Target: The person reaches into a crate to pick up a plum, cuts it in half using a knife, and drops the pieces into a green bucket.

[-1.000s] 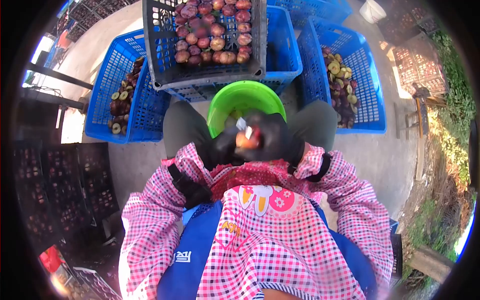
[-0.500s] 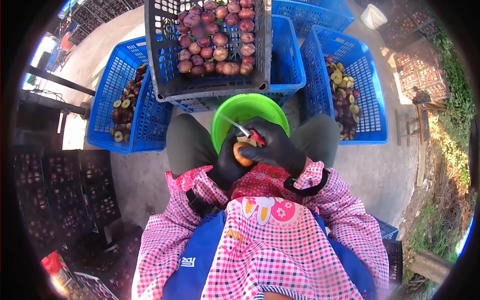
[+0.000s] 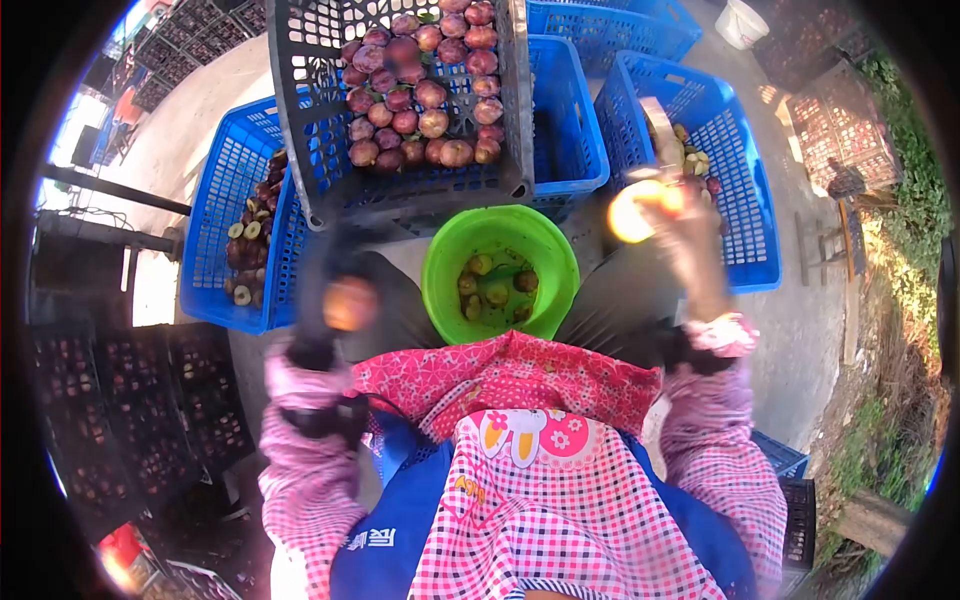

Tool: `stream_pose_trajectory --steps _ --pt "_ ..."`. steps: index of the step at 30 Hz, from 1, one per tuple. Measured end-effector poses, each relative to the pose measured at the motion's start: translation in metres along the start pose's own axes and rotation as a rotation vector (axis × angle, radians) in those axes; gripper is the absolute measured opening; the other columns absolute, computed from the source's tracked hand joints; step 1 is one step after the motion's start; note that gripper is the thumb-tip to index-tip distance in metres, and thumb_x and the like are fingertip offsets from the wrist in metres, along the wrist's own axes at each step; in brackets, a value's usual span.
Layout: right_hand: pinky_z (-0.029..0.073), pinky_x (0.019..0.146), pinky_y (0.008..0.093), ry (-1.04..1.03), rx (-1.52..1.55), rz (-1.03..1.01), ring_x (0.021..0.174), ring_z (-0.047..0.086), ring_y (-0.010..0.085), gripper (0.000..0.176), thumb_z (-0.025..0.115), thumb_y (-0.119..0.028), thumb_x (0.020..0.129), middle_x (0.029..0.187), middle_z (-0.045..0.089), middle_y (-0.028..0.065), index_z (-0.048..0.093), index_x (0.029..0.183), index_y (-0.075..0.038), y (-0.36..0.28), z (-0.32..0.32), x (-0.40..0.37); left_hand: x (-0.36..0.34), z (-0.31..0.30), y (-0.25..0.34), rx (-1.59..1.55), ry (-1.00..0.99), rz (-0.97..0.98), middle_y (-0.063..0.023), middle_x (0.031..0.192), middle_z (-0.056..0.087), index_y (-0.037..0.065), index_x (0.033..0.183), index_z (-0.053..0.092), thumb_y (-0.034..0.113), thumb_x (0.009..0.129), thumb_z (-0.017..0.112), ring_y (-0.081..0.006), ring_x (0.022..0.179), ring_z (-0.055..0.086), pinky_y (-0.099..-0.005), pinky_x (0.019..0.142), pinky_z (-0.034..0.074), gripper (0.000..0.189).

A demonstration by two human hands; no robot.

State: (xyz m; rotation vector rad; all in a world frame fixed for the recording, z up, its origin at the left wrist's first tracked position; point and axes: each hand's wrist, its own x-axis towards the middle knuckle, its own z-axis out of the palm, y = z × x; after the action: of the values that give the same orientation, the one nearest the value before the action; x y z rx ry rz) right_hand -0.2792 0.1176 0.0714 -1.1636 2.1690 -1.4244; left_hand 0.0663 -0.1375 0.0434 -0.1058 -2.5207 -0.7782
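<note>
My left hand (image 3: 318, 300), in a black glove and blurred by motion, is closed around a reddish plum piece (image 3: 350, 304) to the left of the green bucket (image 3: 434, 262). On the other side, my gloved right hand (image 3: 703, 258) is raised by the right blue basket (image 3: 752, 205). It grips a knife (image 3: 658, 128) with the pale blade pointing away from me. A brightly lit orange-yellow plum piece (image 3: 630, 212) is also at this hand; blur hides how it is held. Several small brownish fruit pieces (image 3: 496, 294) lie in the bucket between my knees.
Ahead, a black crate (image 3: 300, 150) of whole plums (image 3: 432, 94) rests over a blue basket (image 3: 570, 130). Cut plums lie in the left blue basket (image 3: 205, 255) and the right one. Stacked dark crates (image 3: 140, 400) stand at left; a white bucket (image 3: 741, 24) is far right.
My hands have parted from over the green bucket. The left went left with a plum piece, the right went right and up with the knife. The bucket's inside now shows.
</note>
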Motion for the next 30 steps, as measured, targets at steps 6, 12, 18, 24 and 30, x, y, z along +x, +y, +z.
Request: stream_pose_trajectory --steps 6,12,18,24,30 --pt "0.047 0.073 0.0278 0.287 -0.223 0.263 0.078 0.057 0.0097 0.031 0.064 -0.03 0.095 0.088 0.067 0.0046 0.065 0.108 -0.002 0.013 -0.092 0.017 0.042 -0.062 -0.065 0.558 0.412 -0.817 -0.0199 0.112 0.064 -0.003 0.12 0.058 0.024 0.096 0.059 -0.0289 0.096 0.066 -0.0371 0.083 0.052 0.037" --pt "0.048 0.077 0.0305 0.199 -0.339 0.082 0.083 0.059 0.0136 0.029 0.061 -0.028 0.097 0.09 0.066 0.0066 0.064 0.11 -0.003 0.073 -0.049 0.015 0.117 0.105 -0.218 0.356 -0.376 -0.3 -0.0097 0.121 0.058 0.003 0.129 0.052 0.022 0.091 0.059 -0.0182 0.098 0.059 -0.0348 0.088 0.049 0.044" --pt "0.043 0.073 0.0261 0.12 -0.092 0.07 0.078 0.051 0.0089 0.025 0.055 -0.024 0.101 0.088 0.059 0.0017 0.064 0.111 -0.004 0.034 -0.029 0.003 0.168 0.092 -0.113 0.802 -0.96 -0.792 -0.0119 0.098 0.074 0.009 0.098 0.076 0.025 0.083 0.054 -0.0286 0.091 0.071 -0.0419 0.073 0.056 0.031" --pt "0.046 0.068 0.0251 -0.025 0.522 -0.106 0.078 0.057 0.0081 0.023 0.055 -0.018 0.1 0.093 0.063 0.0013 0.06 0.116 -0.002 0.029 0.033 -0.005 0.151 0.094 -0.151 -0.814 -0.11 -0.915 -0.0141 0.13 0.051 0.002 0.129 0.049 0.027 0.091 0.059 -0.0223 0.107 0.06 -0.037 0.081 0.053 0.046" --pt "0.048 0.068 0.0358 -0.114 0.273 -0.159 0.073 0.063 0.0274 0.021 0.06 -0.017 0.096 0.081 0.061 0.0156 0.059 0.11 -0.002 -0.028 0.105 -0.045 0.098 0.084 0.04 -1.473 0.444 -0.82 -0.0069 0.113 0.064 0.006 0.125 0.056 0.039 0.1 0.047 -0.0196 0.106 0.063 -0.0329 0.092 0.051 0.043"
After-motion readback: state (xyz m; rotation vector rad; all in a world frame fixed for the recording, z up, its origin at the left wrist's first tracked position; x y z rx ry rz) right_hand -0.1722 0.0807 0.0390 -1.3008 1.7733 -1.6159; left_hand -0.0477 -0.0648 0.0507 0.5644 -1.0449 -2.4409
